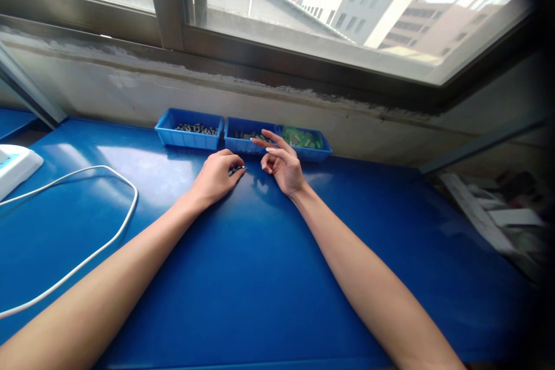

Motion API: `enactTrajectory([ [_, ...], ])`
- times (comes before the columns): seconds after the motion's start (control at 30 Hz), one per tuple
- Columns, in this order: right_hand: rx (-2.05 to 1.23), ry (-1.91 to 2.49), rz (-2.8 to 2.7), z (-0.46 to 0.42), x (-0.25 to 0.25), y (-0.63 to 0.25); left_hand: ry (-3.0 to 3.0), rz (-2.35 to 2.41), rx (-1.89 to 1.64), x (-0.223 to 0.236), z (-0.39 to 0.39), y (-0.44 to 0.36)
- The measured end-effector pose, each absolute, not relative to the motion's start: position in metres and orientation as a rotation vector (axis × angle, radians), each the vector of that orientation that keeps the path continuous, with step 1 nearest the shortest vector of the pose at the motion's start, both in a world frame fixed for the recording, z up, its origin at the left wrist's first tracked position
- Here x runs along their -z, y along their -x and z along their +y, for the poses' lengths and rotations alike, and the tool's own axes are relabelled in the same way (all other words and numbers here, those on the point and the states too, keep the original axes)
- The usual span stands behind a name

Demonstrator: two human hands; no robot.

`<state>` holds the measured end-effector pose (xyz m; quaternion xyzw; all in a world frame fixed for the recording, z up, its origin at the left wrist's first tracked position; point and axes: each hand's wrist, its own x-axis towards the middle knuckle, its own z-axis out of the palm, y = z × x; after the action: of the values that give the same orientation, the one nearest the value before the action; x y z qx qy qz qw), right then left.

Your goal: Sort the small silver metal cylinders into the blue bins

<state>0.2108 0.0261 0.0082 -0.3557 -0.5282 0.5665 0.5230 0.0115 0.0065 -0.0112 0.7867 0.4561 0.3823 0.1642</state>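
Observation:
My left hand (219,175) rests low over the blue tabletop, its thumb and fingers closed round a small dark-and-silver part (236,169). Most of that part is hidden by the fingers, so its exact kind cannot be made out. My right hand (285,165) is raised just in front of the middle blue bin (234,141), its fingers spread and nothing visible in them. Small metal pieces (247,135) lie in that bin, partly behind the right fingers. To its left, another blue bin (187,137) holds many small dark and silver pieces (197,128).
A third blue bin (314,155) at the right contains a green plastic bag (299,137). A white cable (130,208) loops across the left of the blue table (243,289), near a white power strip (19,167). Behind the bins is a wall under a window frame (260,58).

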Motion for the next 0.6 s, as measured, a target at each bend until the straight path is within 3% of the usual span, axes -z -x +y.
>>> enactTrajectory([
  [0.2, -1.391, 0.814, -1.234, 0.028, -0.005, -0.212, -2.115, 1.298, -1.153, 0.006, 0.004, -0.006],
  [0.6, -1.363, 0.837, -1.271, 0.025, -0.007, -0.211, -1.296, 1.286, -1.443, 0.002, 0.019, 0.007],
])
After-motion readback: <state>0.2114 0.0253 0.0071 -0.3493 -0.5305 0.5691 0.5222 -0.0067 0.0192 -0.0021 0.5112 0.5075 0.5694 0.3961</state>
